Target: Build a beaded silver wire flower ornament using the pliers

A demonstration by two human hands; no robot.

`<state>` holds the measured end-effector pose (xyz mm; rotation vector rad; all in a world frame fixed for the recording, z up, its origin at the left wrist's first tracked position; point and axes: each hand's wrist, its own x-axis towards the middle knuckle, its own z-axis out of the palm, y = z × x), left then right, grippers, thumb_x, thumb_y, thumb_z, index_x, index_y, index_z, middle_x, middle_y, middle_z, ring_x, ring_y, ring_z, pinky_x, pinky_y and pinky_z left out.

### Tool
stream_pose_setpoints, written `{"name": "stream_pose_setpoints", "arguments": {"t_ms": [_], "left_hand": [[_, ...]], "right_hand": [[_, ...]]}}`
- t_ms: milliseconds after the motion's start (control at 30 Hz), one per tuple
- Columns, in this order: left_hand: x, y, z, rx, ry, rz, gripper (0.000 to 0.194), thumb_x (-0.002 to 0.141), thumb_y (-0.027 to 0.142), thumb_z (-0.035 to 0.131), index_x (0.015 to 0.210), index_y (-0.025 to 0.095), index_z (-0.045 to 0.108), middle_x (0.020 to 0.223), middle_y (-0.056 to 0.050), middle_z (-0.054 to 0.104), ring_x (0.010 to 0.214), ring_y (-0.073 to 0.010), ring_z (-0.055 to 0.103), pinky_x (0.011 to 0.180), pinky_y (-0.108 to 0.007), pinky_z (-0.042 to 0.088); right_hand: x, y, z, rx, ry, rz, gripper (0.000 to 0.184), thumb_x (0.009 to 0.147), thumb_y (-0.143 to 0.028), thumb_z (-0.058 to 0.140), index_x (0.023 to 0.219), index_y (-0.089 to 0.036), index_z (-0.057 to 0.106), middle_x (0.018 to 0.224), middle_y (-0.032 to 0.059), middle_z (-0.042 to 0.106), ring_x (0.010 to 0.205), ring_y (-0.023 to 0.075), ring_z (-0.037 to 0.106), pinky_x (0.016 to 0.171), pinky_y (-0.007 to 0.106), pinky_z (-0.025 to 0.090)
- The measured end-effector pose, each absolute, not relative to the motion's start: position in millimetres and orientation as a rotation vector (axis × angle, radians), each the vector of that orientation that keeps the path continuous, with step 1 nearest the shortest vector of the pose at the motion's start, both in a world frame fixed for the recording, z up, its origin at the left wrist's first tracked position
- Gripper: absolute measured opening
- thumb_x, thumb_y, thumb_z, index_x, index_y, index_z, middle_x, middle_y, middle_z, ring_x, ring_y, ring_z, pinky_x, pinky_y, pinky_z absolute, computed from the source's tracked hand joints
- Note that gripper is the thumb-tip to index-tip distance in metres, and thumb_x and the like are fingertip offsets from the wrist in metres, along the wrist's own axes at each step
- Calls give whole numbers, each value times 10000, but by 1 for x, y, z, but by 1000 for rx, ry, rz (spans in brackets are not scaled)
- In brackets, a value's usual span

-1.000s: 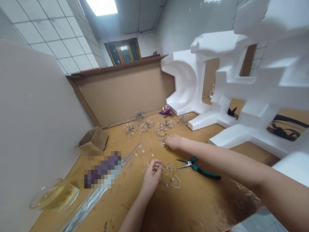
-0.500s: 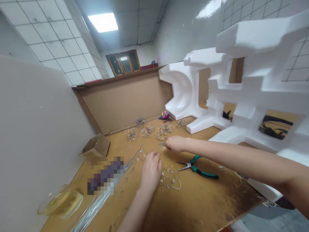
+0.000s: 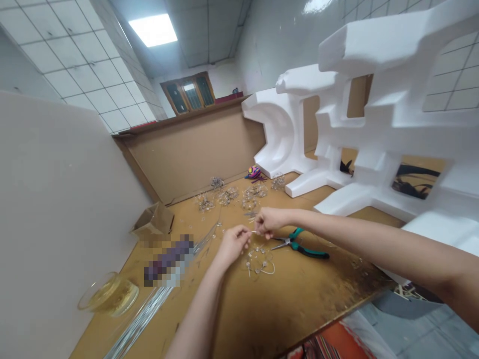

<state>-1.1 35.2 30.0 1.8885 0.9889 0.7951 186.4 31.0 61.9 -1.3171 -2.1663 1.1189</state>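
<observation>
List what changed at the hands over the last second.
Right hand drew back from the slim pieces ahead; left hand moved forward and right to meet it. Both now hold a small white piece between them. The open pliers and beaded wire ring stayed put.

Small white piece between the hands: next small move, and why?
Probably bring the small white piece down to the beaded wire loop: the left hand and right hand both appear to pinch the piece, while the loop lies unheld on the table close by.
</observation>
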Motion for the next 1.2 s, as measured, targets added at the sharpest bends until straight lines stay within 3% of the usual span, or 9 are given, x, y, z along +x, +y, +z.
{"name": "stream_pose_setpoints", "arguments": {"t_ms": [167, 533, 700, 867, 1033, 1200], "left_hand": [[-3, 26, 27, 1592, 901, 825, 320, 665, 444, 643, 751, 144, 572, 582, 9, 577, 412, -58, 439, 372, -162, 299], [2, 23, -1, 1388, 899, 930, 321, 621, 417, 705, 740, 148, 578, 574, 29, 583, 424, -55, 458, 419, -172, 366], [5, 19, 2, 1375, 921, 922, 336, 611, 439, 700, 723, 146, 579, 574, 21, 584, 420, -62, 463, 425, -182, 382], [12, 14, 2, 1364, 943, 941, 331, 579, 439, 711, 664, 130, 630, 476, 36, 537, 344, -52, 396, 356, -175, 308], [13, 11, 4, 1400, 950, 988, 296, 567, 424, 702, 611, 135, 656, 414, 53, 477, 309, -42, 311, 333, -185, 221], [10, 8, 6, 1466, 973, 936, 211, 581, 357, 696, 604, 148, 678, 426, 42, 497, 339, -51, 321, 353, -190, 215]], "right_hand": [[189, 23, 44, -1128, -1769, 1451, 191, 708, -294, 613, 782, -118, 622, 601, -11, 622, 572, 90, 605, 609, 236, 517], [186, 11, 14, -965, -1398, 1612, 309, 602, -331, 741, 773, -105, 619, 588, 2, 635, 519, 91, 595, 520, 211, 495], [183, 10, 5, -982, -1337, 1581, 330, 611, -373, 732, 767, -115, 596, 548, -18, 614, 433, 59, 542, 415, 157, 404], [181, 2, 4, -1078, -1425, 1504, 394, 597, -448, 717, 749, -128, 544, 590, -12, 607, 467, 85, 572, 469, 205, 458], [171, -9, 12, -1175, -1582, 1413, 489, 609, -482, 674, 907, -186, 424, 681, -32, 592, 556, 116, 619, 532, 247, 501], [182, -15, 23, -1410, -1788, 1264, 426, 693, -424, 578, 1005, -171, 437, 815, 43, 629, 614, 161, 640, 575, 309, 513]]}}
